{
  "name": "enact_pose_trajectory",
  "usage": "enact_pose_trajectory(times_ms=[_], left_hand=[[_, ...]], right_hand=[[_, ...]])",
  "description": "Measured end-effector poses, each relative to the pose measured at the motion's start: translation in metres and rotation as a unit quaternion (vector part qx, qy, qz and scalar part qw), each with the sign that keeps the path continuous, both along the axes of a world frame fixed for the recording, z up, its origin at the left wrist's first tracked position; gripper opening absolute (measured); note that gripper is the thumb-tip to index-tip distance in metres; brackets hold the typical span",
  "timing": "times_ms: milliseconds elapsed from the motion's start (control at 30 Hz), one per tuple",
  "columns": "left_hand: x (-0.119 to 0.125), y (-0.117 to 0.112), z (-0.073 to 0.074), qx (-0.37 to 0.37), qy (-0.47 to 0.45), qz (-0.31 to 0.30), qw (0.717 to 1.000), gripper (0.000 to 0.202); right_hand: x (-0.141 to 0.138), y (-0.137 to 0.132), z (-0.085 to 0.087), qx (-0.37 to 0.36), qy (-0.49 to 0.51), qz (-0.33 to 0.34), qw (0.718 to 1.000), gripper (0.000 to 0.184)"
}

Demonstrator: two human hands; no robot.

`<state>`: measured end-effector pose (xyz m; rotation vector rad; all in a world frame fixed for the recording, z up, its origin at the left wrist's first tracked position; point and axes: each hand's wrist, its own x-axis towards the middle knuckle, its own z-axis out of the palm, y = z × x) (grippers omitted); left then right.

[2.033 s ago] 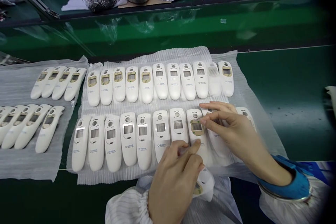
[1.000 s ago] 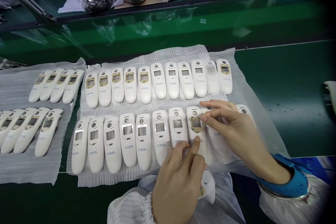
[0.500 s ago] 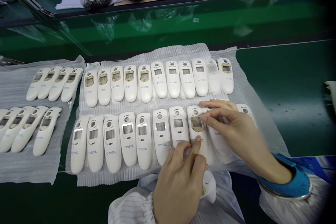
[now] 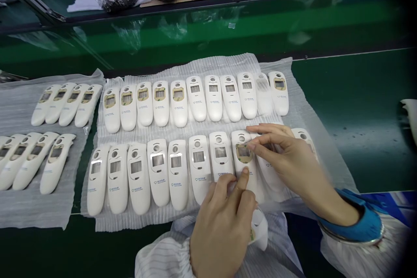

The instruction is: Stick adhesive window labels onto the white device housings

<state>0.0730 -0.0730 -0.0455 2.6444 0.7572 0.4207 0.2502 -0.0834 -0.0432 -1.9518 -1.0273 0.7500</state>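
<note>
The left hand's (image 4: 224,226) forefinger rests on a near-row casing (image 4: 239,167), the right hand's (image 4: 291,163) fingers nearly pinched at its tan frame (image 4: 244,160), any hold unclear; seven white-framed casings (image 4: 159,171) alongside look done, six far-row tan-framed casings (image 4: 179,108) seemingly left.

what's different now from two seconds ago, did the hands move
The left hand has shifted slightly right, uncovering some of the logo on a white piece. The whole view drifted a little too. Nothing was visibly taken hold of or let go. The right hand and left index finger stay at the gold-framed piece; the layout looks the same.
</note>
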Motion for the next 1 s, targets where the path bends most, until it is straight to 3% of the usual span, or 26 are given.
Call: enact_pose_trajectory(times_ms=[633, 867, 1000], left_hand=[[0.008, 0.006, 0.0, -0.012, 0.019, -0.013, 1.0, 0.014], [0.008, 0.006, 0.001, -0.014, 0.032, -0.015, 0.999, 0.015], [0.01, 0.01, 0.003, -0.019, 0.037, -0.013, 0.999, 0.015]], right_hand=[[0.001, 0.0, -0.003, -0.001, -0.045, 0.01, 0.999, 0.015], [0.003, -0.002, -0.013, 0.027, -0.125, 0.024, 0.991, 0.014], [0.001, -0.004, -0.017, 0.07, -0.217, 0.046, 0.973, 0.014]])
